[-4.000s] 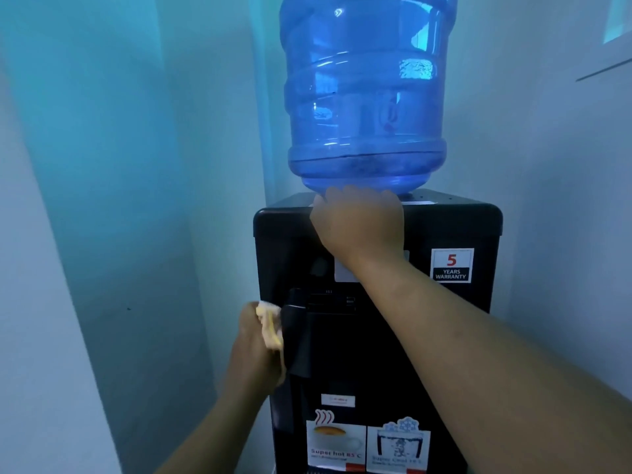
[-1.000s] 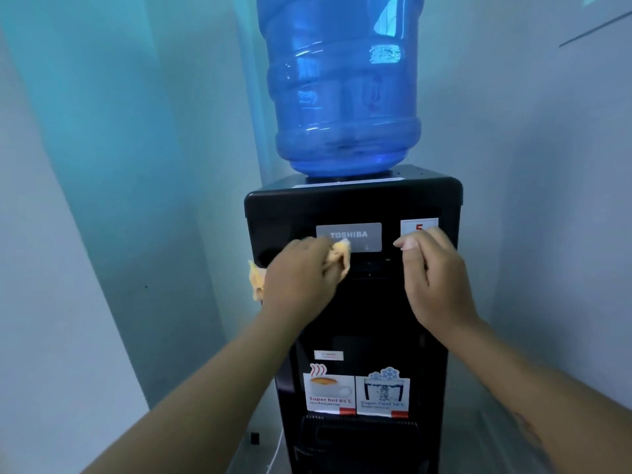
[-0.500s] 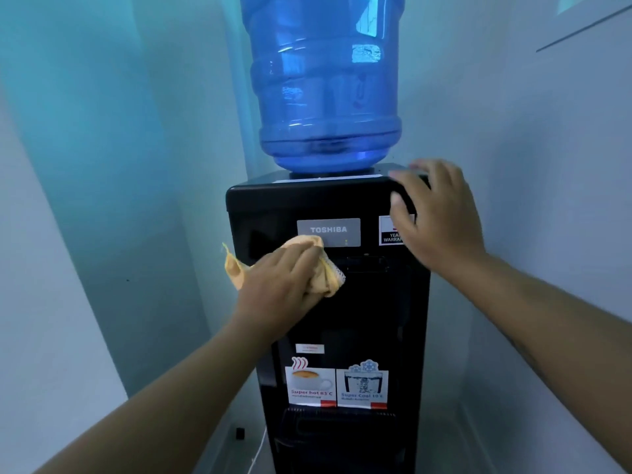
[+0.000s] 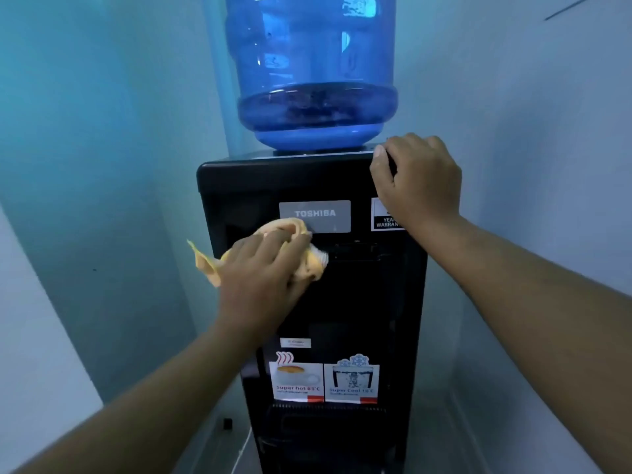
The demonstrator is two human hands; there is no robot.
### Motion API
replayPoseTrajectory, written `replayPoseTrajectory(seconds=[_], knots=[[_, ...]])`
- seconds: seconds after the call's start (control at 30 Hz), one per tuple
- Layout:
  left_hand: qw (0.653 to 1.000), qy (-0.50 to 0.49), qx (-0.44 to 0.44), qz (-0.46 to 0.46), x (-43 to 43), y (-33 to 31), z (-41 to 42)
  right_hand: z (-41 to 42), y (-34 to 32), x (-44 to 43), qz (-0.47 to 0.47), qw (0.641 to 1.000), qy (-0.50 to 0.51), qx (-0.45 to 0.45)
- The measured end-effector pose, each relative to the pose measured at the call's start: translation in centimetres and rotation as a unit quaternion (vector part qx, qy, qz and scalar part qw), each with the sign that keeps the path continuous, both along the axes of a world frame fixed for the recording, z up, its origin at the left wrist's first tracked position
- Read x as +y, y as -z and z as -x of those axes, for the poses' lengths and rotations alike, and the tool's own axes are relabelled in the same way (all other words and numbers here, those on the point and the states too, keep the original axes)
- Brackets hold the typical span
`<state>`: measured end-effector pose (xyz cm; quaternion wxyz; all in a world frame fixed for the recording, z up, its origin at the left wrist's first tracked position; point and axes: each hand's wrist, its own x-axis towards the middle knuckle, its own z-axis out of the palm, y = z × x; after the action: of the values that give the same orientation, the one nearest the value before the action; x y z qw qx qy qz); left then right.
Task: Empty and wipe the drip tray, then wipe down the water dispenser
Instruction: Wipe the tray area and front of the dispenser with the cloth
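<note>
Pale blue-lit walls in a narrow corner, light floor below.

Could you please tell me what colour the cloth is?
The cloth is pale yellow-orange, shown best in the head view.

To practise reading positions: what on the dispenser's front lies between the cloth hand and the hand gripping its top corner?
Head view: the grey TOSHIBA nameplate lies between the left hand, holding the yellow cloth, and the right hand gripping the dispenser corner.
</note>
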<state>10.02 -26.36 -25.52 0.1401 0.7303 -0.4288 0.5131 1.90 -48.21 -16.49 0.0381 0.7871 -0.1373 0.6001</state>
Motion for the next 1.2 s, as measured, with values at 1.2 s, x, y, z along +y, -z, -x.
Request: replayPoseTrajectory(seconds=[1.2], knots=[[0.965, 0.111, 0.237, 0.03, 0.1, -13.2, 4.2, 7.0, 0.8, 7.2, -0.149, 0.964, -0.186, 0.117]])
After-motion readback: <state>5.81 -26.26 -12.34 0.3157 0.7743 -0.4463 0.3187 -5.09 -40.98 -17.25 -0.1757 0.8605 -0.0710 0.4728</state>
